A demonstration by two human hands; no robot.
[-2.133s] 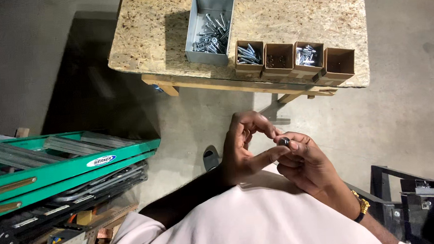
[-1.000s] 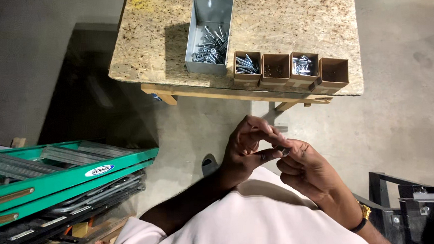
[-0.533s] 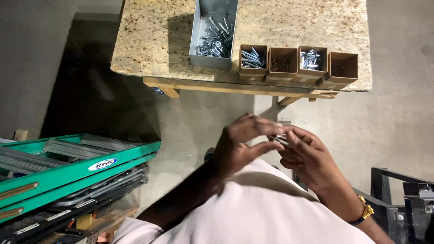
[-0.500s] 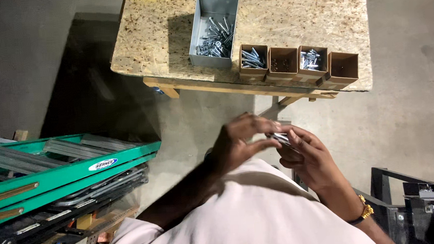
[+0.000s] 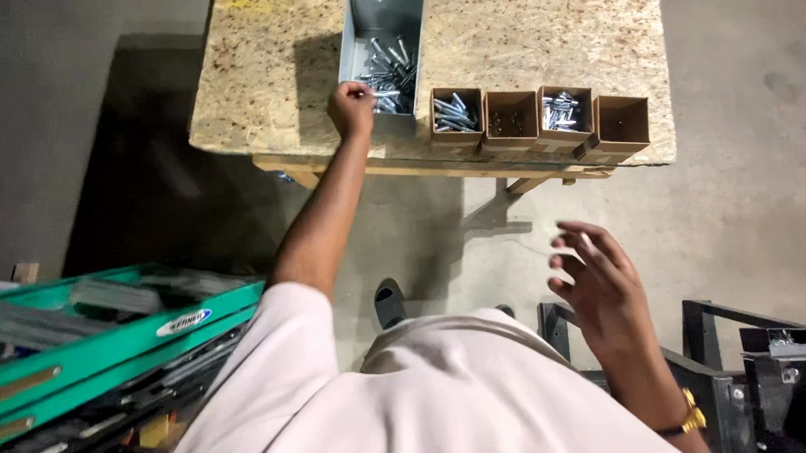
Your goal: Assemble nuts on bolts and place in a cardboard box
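head cam | looks steeply down over torso | table ahead, mid-distance | single view

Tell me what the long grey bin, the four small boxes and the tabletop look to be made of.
Grey bin: likely sheet metal, dull smooth grey walls. Small boxes: probably cardboard, matte brown, thin walls. Tabletop: appears to be strand board, pale and speckled with flakes; polished stone cannot be excluded.

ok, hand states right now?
Left hand: closed, at the metal bin of bolts; grasp unclear.
Right hand: open, empty, in the air.
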